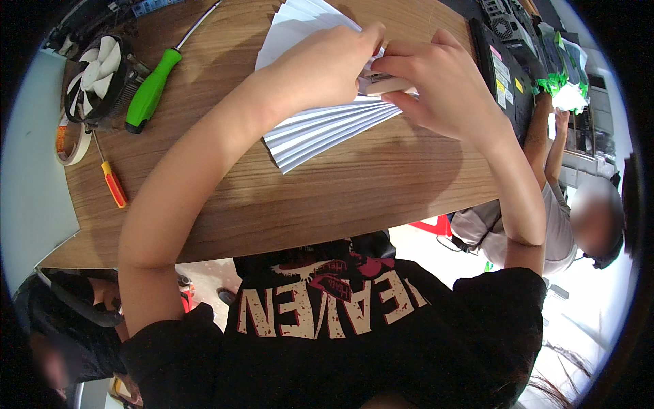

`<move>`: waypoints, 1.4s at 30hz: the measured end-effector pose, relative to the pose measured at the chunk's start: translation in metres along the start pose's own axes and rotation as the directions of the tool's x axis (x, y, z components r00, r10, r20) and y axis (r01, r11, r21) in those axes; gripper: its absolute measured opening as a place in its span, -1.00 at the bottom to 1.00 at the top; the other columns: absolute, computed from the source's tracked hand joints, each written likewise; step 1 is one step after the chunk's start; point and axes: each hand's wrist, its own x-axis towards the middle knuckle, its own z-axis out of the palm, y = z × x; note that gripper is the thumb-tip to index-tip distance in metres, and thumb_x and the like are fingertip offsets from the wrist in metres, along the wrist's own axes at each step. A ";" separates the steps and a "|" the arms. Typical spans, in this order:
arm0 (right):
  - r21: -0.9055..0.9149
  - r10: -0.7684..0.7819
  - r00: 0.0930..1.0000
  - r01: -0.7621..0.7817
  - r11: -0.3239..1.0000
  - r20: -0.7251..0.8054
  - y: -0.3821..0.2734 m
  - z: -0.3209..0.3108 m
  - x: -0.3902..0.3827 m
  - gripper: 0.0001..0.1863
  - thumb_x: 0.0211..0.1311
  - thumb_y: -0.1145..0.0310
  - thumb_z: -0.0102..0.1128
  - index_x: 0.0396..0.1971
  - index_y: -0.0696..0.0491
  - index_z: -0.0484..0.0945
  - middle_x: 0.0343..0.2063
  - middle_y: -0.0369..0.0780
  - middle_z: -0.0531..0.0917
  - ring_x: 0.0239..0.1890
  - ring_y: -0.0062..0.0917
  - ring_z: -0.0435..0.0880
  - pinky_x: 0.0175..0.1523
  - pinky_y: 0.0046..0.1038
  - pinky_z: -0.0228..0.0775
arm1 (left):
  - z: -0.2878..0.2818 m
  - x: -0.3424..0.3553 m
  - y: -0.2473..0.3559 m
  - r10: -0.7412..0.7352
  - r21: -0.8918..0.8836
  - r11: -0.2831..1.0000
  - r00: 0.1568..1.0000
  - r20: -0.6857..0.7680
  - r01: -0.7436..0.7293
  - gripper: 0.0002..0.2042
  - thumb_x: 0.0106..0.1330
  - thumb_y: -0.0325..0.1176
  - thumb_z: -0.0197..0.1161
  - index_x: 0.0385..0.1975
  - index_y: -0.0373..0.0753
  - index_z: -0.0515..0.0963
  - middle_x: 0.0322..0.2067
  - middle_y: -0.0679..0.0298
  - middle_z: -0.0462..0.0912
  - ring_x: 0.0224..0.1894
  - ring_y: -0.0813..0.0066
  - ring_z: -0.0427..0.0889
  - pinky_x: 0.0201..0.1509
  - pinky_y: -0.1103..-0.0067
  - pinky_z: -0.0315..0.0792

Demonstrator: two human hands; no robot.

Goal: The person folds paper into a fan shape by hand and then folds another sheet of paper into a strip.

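Note:
A fan of pleated white paper [320,134] lies on the wooden desk near the top centre. My left hand [327,65] is over its upper part, fingers curled inward at the paper's gathered middle, with the fingertips partly hidden. My right hand [436,88] is beside it, thumb and fingers closed on a small, flat, pale beige piece [388,86] lying across the paper. The fingertips of both hands almost meet there; exactly what the left fingers grip is hidden.
Left: cooling fan [95,76], tape roll [71,151], green screwdriver [150,92], red-yellow screwdriver [112,184]. Right: black laptop [501,75], computer hardware [504,20]. A co-worker [558,218] works at right; another person [68,327] sits lower left. The desk's edge [306,249] runs before me.

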 end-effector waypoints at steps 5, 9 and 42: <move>-0.001 0.002 0.992 -0.002 1.000 0.123 -0.012 -0.014 0.015 -0.72 -0.04 0.40 0.36 -0.24 -0.02 0.68 -0.28 -0.32 0.66 -0.26 -0.41 0.65 -0.04 -0.33 0.34 | 0.001 0.000 -0.003 -0.014 -0.016 1.000 0.999 -0.047 0.013 -0.75 0.11 -0.58 0.22 -0.20 -0.34 0.43 -0.44 -0.01 0.66 -0.33 0.04 0.68 -0.28 0.30 0.51; -0.067 0.028 0.980 -0.015 0.998 0.195 -0.016 -0.018 0.024 -0.75 -0.06 0.40 0.37 -0.29 -0.02 0.69 -0.27 -0.30 0.66 -0.28 -0.39 0.66 0.00 -0.32 0.40 | 0.004 0.001 -0.007 -0.014 -0.059 0.998 0.997 -0.079 0.009 -0.79 0.11 -0.58 0.20 -0.23 -0.37 0.48 -0.46 -0.05 0.66 -0.36 -0.01 0.68 -0.32 0.25 0.51; 0.163 0.081 0.942 -0.140 0.977 0.326 -0.003 -0.013 0.030 -0.75 -0.11 0.42 0.37 -0.35 0.14 0.63 -0.32 -0.08 0.64 -0.14 -0.19 0.64 -0.07 -0.24 0.50 | 0.002 0.002 -0.010 0.035 -0.278 0.956 0.979 -0.199 -0.091 -0.71 0.08 -0.54 0.32 -0.24 -0.36 0.36 -0.42 -0.02 0.65 -0.33 0.05 0.70 -0.31 0.34 0.54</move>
